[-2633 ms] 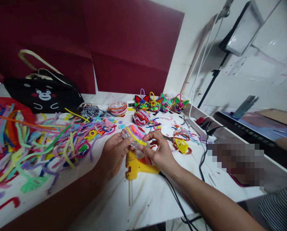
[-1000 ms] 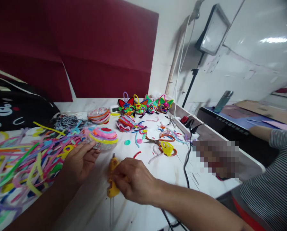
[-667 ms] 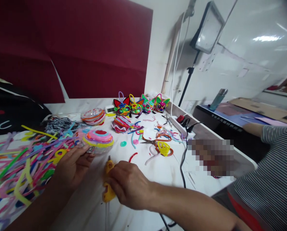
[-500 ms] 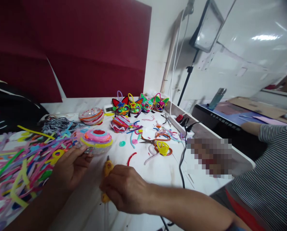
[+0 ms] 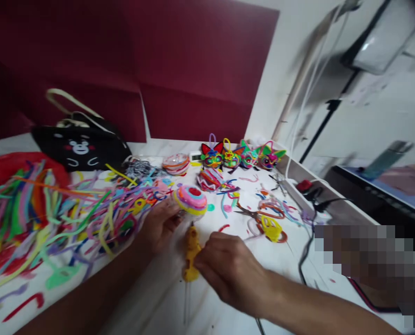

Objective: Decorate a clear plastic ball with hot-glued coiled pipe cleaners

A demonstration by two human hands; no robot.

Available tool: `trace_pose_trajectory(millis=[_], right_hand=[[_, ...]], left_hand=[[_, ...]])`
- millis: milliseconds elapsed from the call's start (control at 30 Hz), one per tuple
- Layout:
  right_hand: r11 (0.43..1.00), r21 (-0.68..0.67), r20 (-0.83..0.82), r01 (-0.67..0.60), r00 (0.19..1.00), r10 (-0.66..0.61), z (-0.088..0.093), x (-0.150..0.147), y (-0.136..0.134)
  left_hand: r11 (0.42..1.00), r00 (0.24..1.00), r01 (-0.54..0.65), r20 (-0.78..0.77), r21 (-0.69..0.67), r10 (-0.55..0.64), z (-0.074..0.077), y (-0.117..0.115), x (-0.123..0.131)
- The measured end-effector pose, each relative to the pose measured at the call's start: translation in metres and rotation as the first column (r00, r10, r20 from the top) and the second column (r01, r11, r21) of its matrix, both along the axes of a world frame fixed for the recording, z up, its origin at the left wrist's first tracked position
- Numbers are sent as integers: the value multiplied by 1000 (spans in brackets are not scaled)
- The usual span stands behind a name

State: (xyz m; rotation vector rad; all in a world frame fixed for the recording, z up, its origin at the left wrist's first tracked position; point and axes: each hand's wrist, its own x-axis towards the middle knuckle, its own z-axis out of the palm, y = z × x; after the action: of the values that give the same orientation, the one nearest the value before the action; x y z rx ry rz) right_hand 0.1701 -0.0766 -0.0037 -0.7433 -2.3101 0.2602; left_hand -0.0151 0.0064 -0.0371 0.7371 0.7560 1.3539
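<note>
My left hand [image 5: 158, 225] grips the edge of a clear half-dome [image 5: 190, 200] wrapped in pink, yellow and red pipe cleaners, holding it just above the white table [image 5: 221, 302]. My right hand [image 5: 230, 270] is closed round the handle of a yellow glue gun [image 5: 191, 253]. The gun's nozzle points up toward the dome's underside, a little short of it. A glue stick pokes out of the gun's back end toward me.
A big heap of loose coloured pipe cleaners [image 5: 54, 209] covers the left of the table. A black bear-face bag [image 5: 80, 149] stands behind it. Several finished cat-face ornaments [image 5: 242, 157] line the back edge. Scissors [image 5: 249, 213], a yellow piece [image 5: 272, 228] and cables [image 5: 306, 251] lie right.
My right hand left the dome, dropped to the glue gun and closed on it. The gun now stands more upright, nozzle near the dome. The camera swung back left.
</note>
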Motion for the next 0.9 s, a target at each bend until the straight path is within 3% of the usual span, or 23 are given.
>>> trace_pose_trajectory(millis=[133, 233, 367, 533, 700, 800, 900], right_hand=[[997, -78, -88, 15, 996, -22, 10, 13, 15], [984, -145, -105, 105, 987, -121, 22, 18, 35], [927, -319, -134, 195, 960, -248, 36, 19, 79], [877, -467, -160, 115, 964, -212, 39, 2, 137], [923, -379, 47, 72, 997, -58, 42, -43, 162], [946, -321, 219, 29, 975, 44, 46, -77, 171], [968, -248, 340, 48, 939, 41, 49, -107, 181]], left_hand=[[993, 993, 113, 13, 36, -113, -4, -1, 3], [990, 991, 131, 33, 56, -133, -9, -1, 3], [985, 986, 160, 37, 67, -163, -14, -1, 1], [975, 975, 211, 54, 63, -215, -16, -1, 1], [980, 971, 199, 132, 16, -200, -18, 0, 3], [984, 972, 180, 155, -10, -176, -19, 0, 3], [981, 970, 192, 155, -7, -189, -21, 0, 2]])
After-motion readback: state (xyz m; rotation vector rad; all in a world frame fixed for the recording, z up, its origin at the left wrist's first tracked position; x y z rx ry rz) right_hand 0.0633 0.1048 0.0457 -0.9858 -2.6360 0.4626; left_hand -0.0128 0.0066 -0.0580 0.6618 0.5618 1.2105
